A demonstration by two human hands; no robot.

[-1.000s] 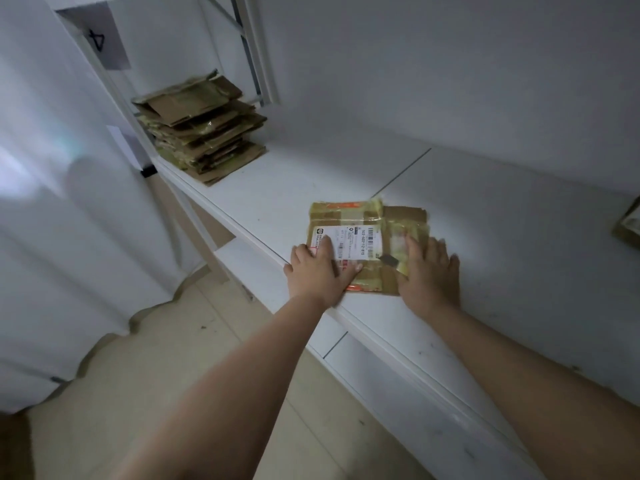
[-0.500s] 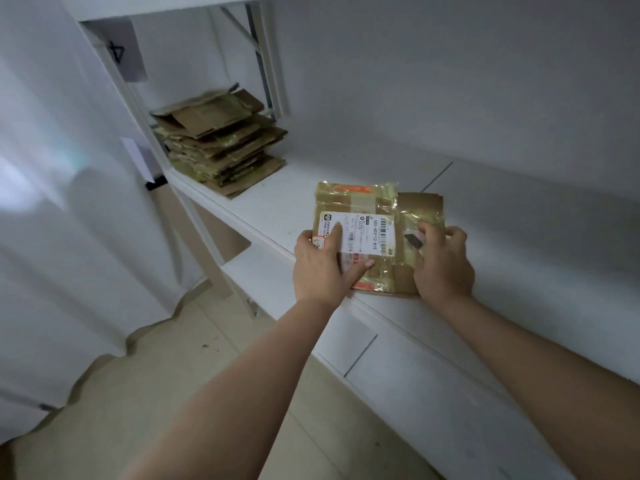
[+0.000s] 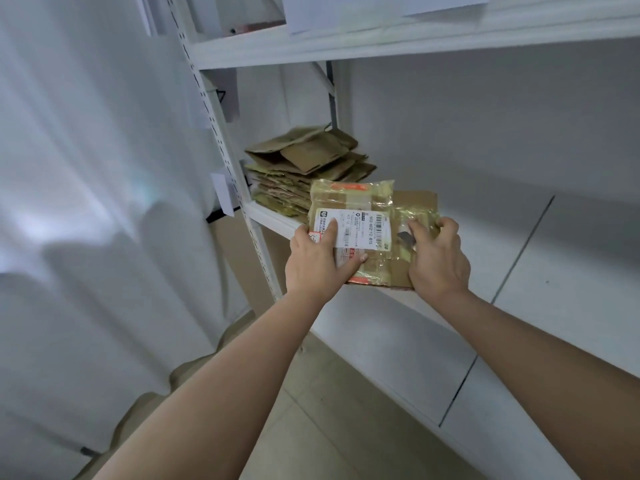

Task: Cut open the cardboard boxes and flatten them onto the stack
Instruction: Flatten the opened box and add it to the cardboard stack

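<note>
White shelf (image 3: pixel 571 271) against white wall, upper shelf (image 3: pixel 381 43) cut off at top, curtain (image 3: pixel 86 168) at left, stack (image 3: pixel 304 168) at far shelf end, flattened box (image 3: pixel 363 216) lifted above shelf, gripped by left hand (image 3: pixel 318 261) and right hand (image 3: pixel 440 261), small dark blade (image 3: pixel 406 237) by right thumb, label print blurred.

This looks like a storeroom or parcel back room rather than a home. White metal racking (image 3: pixel 221 140) with slotted uprights carries plain white shelves (image 3: pixel 571 258) against a bare white wall (image 3: pixel 485 116). On 1 shelf sits a stack of flattened cardboard (image 3: pixel 304 164), and the flattened box (image 3: pixel 367 230) bears packing tape and a printed shipping label (image 3: pixel 360 226). A white curtain (image 3: pixel 86 168) hangs beside the rack over a pale tiled floor (image 3: pixel 311 427).
</note>
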